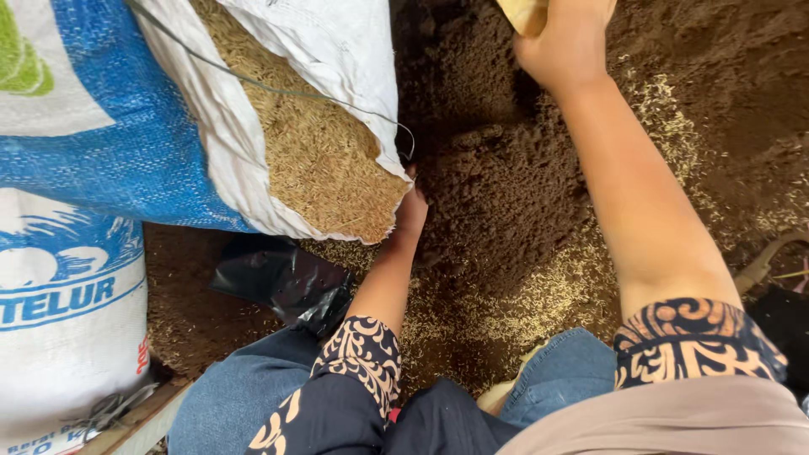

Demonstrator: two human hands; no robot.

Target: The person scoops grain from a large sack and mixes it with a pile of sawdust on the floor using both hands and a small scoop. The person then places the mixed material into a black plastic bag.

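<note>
black plastic bag (282, 282) (crumpled), wooden plank (139, 421)

ground: brown soil (506, 194) | on it: husks (556, 295), black bag (282, 278), sacks (76, 320)

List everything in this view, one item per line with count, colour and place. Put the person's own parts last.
open sack: one, white with blue, upper left, lying tilted with its mouth toward the centre
rice husks: a mass, tan, filling the sack mouth
second sack: one, white and blue, lower left
soil pile: one, dark brown, centre and upper right
scattered husks: many, pale yellow, on the soil
plastic bag: one, black, under the open sack
wooden board: one, brown, bottom left
left hand: at the sack mouth, grip hidden
right hand: top, on a tan object
knees: two, blue jeans, bottom
</note>
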